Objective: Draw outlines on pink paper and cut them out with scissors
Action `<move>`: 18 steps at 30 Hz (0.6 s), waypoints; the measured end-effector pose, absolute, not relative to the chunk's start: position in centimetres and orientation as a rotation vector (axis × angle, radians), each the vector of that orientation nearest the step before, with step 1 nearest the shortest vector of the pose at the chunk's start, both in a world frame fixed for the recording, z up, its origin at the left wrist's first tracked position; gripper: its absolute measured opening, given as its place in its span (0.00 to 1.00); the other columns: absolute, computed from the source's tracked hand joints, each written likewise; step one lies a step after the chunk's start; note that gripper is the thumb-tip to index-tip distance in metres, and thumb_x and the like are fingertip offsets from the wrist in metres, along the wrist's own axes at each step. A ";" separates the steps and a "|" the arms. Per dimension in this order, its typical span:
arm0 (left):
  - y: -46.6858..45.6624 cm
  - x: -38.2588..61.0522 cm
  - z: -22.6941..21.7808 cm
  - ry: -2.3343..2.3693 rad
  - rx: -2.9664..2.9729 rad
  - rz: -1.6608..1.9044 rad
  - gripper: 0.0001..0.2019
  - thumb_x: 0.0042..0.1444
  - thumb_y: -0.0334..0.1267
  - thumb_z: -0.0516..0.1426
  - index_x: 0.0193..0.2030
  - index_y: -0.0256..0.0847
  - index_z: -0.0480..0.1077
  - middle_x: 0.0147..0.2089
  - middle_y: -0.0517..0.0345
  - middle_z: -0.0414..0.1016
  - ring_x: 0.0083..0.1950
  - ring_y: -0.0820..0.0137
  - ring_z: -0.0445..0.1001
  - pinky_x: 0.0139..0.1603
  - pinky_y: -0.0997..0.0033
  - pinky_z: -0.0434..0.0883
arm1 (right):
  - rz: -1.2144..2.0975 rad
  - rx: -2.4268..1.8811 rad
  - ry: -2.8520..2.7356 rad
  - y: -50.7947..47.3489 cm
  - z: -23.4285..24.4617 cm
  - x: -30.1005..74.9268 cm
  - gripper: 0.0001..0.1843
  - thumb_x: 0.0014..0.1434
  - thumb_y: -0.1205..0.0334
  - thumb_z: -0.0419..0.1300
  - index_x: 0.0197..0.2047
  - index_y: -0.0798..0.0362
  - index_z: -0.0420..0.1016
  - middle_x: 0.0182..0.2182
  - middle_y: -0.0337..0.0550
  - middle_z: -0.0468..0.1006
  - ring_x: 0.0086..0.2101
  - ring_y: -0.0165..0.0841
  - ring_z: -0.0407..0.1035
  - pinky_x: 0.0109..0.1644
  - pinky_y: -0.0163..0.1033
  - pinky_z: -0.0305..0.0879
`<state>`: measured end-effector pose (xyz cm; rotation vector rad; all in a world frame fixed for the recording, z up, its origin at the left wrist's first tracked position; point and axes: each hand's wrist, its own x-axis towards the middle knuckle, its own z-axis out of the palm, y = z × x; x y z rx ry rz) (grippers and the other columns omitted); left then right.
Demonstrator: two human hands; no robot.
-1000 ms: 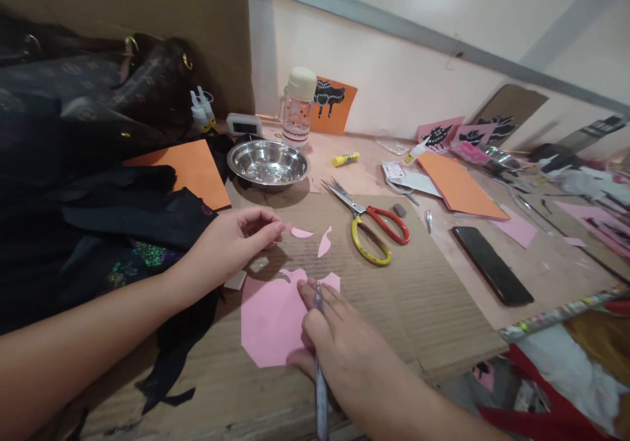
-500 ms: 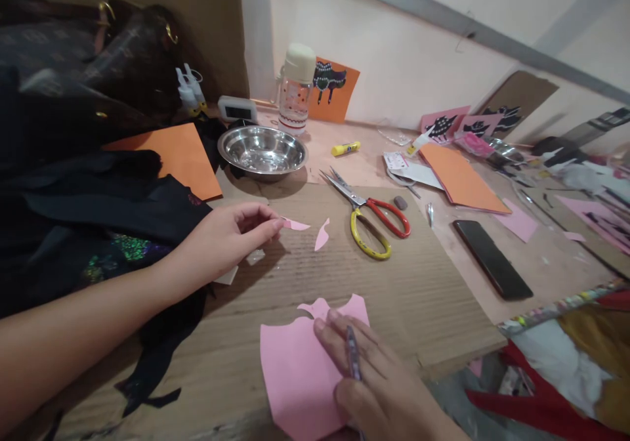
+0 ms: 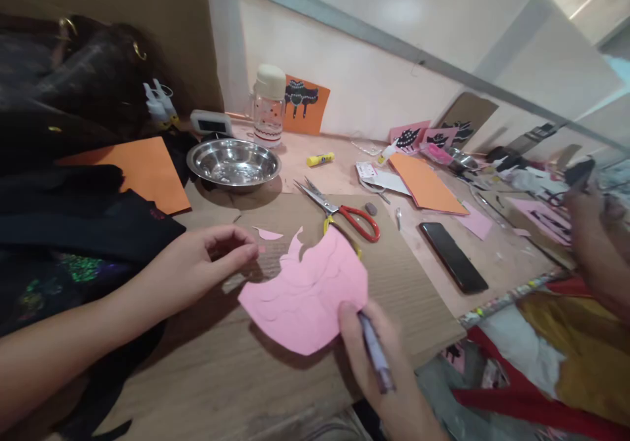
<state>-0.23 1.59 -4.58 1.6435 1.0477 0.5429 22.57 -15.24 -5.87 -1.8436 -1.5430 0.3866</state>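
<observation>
My right hand [image 3: 381, 356] grips a cut sheet of pink paper [image 3: 308, 290] by its right edge, thumb on top. The sheet is lifted and tilted, showing faint curved outlines. A slim, purple-patterned pen-like tool [image 3: 377, 352] is also tucked in this hand. My left hand [image 3: 216, 257] is near the sheet's left side, thumb and fingers closed together. Whether they pinch a tiny pink scrap [image 3: 262, 249] at the thumb tip is unclear. A pointed pink paper sliver [image 3: 269, 233] lies just beyond them. Scissors [image 3: 339, 211] lie spread behind the sheet, which hides much of the yellow handle.
A metal bowl [image 3: 233, 163], a bottle [image 3: 269, 106] and a yellow glue stick [image 3: 320, 159] stand or lie at the back. Black cloth [image 3: 93, 251] covers the left side. A phone [image 3: 453, 257] and orange cards [image 3: 426, 185] lie right. Another person's hand [image 3: 590, 231] shows far right.
My right hand has raised the pink sheet off the board and turned it, so its outlined face shows. The view has swung right, bringing another person's hand in.
</observation>
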 end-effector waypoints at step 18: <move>0.4 2.4 -3.2 1.001 1.286 0.295 0.12 0.51 0.49 0.66 0.32 0.42 0.79 0.27 0.60 0.80 0.28 0.72 0.74 0.26 0.78 0.66 | 0.882 -1.378 -1.847 -7.6 -0.6 25.5 0.11 0.63 0.63 0.62 0.38 0.46 0.61 0.40 0.38 0.76 0.41 0.32 0.74 0.42 0.37 0.72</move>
